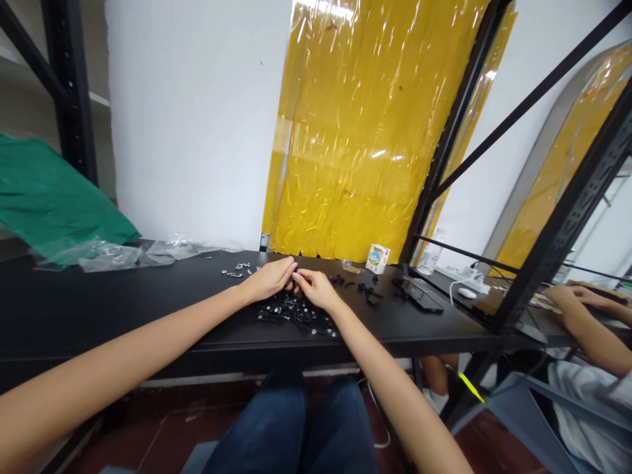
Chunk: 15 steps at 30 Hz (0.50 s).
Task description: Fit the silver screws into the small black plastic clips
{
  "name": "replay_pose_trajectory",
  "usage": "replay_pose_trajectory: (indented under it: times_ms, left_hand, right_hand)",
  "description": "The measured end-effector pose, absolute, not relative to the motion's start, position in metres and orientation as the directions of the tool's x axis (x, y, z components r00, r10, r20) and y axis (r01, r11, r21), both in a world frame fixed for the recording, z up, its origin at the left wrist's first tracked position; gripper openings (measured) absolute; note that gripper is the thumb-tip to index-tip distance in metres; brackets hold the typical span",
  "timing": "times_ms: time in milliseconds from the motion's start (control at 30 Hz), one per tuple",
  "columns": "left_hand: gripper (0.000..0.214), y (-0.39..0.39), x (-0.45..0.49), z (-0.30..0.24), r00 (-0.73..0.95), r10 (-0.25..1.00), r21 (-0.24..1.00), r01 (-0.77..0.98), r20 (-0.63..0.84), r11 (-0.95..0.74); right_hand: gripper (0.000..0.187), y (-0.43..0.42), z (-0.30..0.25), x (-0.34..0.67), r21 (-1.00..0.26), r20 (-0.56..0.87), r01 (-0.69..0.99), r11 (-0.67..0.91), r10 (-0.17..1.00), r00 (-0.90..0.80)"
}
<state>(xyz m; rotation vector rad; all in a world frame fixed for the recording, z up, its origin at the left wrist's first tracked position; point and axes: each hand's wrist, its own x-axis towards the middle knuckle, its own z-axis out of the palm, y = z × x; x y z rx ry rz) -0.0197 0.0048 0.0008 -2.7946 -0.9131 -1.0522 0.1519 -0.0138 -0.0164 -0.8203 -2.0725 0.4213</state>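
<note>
"What fills most of the view?"
"A yellow plastic curtain [360, 138], hanging behind a long black table [123, 303]."

"What is on the table?"
"A loose heap of small black and silver parts [296, 313], near the front edge and below the wearer's hands, probably for a short reach. Its long axis runs left to right, roughly following the edge, the right end a little nearer. The parts point every which way."

"And the hands?"
"The left hand [269, 278] and right hand [318, 289] meet over the heap's far side. Their fingers are curled, tips drawn together in what looks like a pinch, perhaps so one can steady while the other works. Whatever may be between them is too small to tell, so I cannot give its direction."

"Anything smaller?"
"A scatter of silver pieces [240, 266] just left of the left hand, perhaps set apart so kinds don't mix."
</note>
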Motion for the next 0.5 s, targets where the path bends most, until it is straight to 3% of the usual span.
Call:
replay_pose_trajectory:
  times_ms: [167, 333, 500]
  left_hand:
    - [0.044, 0.0051, -0.0194, 0.0042, 0.573, 0.540, 0.140, 0.596, 0.616, -0.791]
    - [0.064, 0.0041, -0.0203, 0.0071, 0.401, 0.664, 0.147, 0.779, 0.631, -0.610]
    - [0.045, 0.0000, -0.0206, 0.0105, 0.452, 0.590, 0.165, 0.684, 0.669, -0.711]
  right_hand:
    - [0.037, -0.0138, -0.0164, 0.1507, -0.565, 0.583, 0.405, 0.719, 0.695, -0.421]
    - [0.034, -0.0084, -0.0188, 0.1506, -0.601, 0.596, 0.346, 0.720, 0.693, -0.407]
    - [0.034, -0.0048, -0.0196, 0.1520, -0.622, 0.610, 0.336, 0.707, 0.707, -0.359]
